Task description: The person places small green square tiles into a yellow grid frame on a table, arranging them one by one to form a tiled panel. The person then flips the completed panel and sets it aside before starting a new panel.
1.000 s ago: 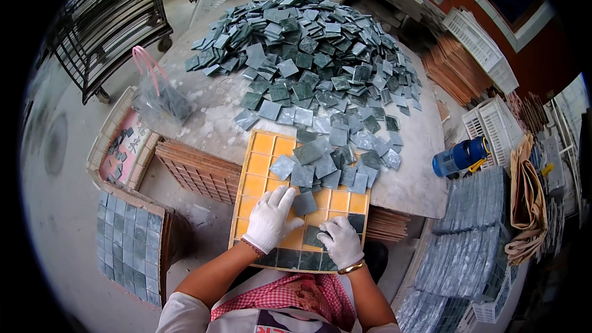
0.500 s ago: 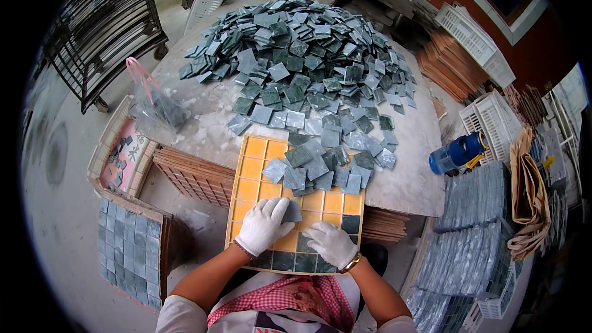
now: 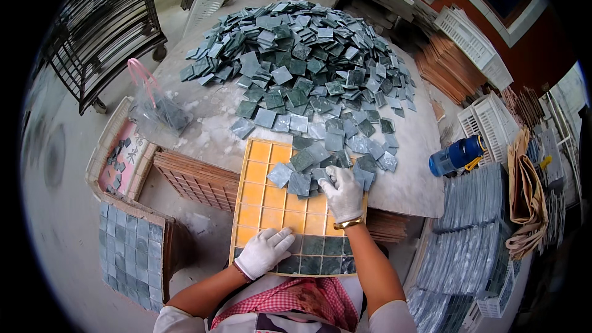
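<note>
A yellow grid tray [image 3: 256, 191] with raised dividers lies in front of me. Square dark green stone tiles [image 3: 311, 265] sit in compartments along its near rows. My left hand [image 3: 265, 253], in a white glove, rests flat over the near left compartments, fingers stretched out; what lies under it is hidden. My right hand [image 3: 344, 196], gloved likewise, reaches over the tray's far right part. Its fingers are curled on a grey-green tile [image 3: 322, 174] among loose tiles [image 3: 300, 183] lying on the grid. Beyond the tray rises a large heap of similar tiles [image 3: 296, 55].
The heap lies on a pale worktable [image 3: 413, 179]. Brown grid panels [image 3: 197, 176] and a crate [image 3: 92, 166] of tile chips stand left, near a clear bag [image 3: 161, 114]. To the right are a blue bottle [image 3: 456, 155], stacked tile sheets [image 3: 472, 197] and white crates [image 3: 487, 117].
My right hand has moved from the near right compartments up to the loose tiles. My left hand has lowered toward the near rows, and the tile it held no longer shows.
</note>
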Demonstrator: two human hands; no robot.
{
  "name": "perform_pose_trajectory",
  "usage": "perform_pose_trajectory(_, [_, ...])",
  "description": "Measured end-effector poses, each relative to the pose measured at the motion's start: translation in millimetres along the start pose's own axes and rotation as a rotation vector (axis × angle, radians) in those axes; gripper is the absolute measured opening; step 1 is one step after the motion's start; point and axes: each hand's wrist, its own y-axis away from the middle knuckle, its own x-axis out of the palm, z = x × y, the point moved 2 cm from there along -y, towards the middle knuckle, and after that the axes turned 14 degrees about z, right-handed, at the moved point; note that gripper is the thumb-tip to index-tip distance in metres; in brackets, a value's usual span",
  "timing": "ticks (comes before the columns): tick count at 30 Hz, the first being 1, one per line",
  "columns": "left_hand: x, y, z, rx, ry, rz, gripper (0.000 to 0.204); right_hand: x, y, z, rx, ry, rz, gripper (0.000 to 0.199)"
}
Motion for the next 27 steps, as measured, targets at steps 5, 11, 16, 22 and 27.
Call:
perform_pose_trajectory(5, [0.2,-8.0,-6.7,0.003,0.062,0.049,0.046,11.1,60.2,11.3,-0.291,0.174,-0.112,0.023])
perform_pose_trajectory(11, [-1.0,-7.8,-10.6,0.002,-0.012,-0.013,0.045,14.8,65.2,37.4,-0.217,-0.019,-0.160,0.024])
perform_pose_trajectory(16, [-6.6,-7.1,-16.7,0.074,-0.065,-0.127,0.047,20.2,65.8,37.3,-0.404,0.149,-0.110,0.027])
perform_pose_trajectory(22, [6.3,28.9,-32.1,0.154,0.011,-0.105,0.038,41.9,79.6,26.1,-0.534,0.383,0.180,0.034])
perform_pose_trajectory(27, [2.2,29.9,-28.3,0.015,0.074,-0.088,0.039,32.6,89.5,22.5,-0.326,0.246,0.428,0.051])
